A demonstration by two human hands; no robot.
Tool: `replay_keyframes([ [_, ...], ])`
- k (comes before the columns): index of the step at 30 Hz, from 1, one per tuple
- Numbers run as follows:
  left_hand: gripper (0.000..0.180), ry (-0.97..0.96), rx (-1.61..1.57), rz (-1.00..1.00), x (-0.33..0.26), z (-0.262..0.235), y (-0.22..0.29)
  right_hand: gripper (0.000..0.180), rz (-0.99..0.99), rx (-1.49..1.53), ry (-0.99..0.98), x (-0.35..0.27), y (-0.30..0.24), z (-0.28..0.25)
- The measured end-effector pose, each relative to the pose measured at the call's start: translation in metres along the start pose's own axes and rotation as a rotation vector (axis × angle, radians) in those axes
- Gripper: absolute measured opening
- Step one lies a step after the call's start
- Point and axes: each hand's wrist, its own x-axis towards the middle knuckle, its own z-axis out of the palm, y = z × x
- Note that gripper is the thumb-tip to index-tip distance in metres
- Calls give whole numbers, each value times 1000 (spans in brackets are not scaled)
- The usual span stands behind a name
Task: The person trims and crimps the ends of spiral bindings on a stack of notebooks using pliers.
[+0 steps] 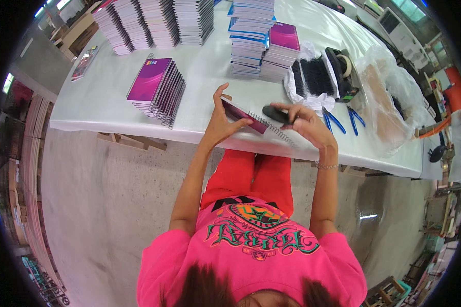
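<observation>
A small purple-covered notebook [245, 116] is tilted up at the table's front edge. My left hand [224, 120] is closed around it, thumb across the cover and fingers behind. A wire-like spiral coil [283, 136] runs along the notebook's upper edge, and a loose length sticks out past its right end. In my right hand [312, 125] is a dark rounded object [275, 113], gripped between thumb and fingers just above the coil. Motion blurs that object, so its exact kind is unclear; whether it touches the coil I cannot tell.
Spiral-bound purple notebooks [151, 82] are piled at left, with taller stacks [194, 23] behind. Unbound stacks [251, 41] stand at the back middle. On the right lie black coils [315, 77], a dark box [346, 77], blue-handled pliers [334, 120] and a clear plastic bag [394, 97].
</observation>
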Motion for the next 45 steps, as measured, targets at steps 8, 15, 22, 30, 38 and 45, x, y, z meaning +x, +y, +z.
replay_keyframes([
  [8, 116, -83, -12, -17, 6, -7, -3, 28, -42, -342, 22, 13, 6, 3],
  [15, 111, -119, -14, -37, 7, -7, 2, 28, -73, -634, 104, 21, 9, 13],
  [22, 107, -163, -106, -80, 12, -7, 15, 30, -280, -1222, 388, 46, 28, 12],
  [30, 107, -186, -111, -49, 12, -8, 11, 25, -142, -938, 166, 53, 4, 21],
  [38, 105, -163, -106, -25, 12, -9, 5, 26, -21, -205, -92, 44, -9, 28],
  [45, 105, -147, -31, 1, 11, -8, 4, 20, -103, -22, -157, 35, -21, 32],
])
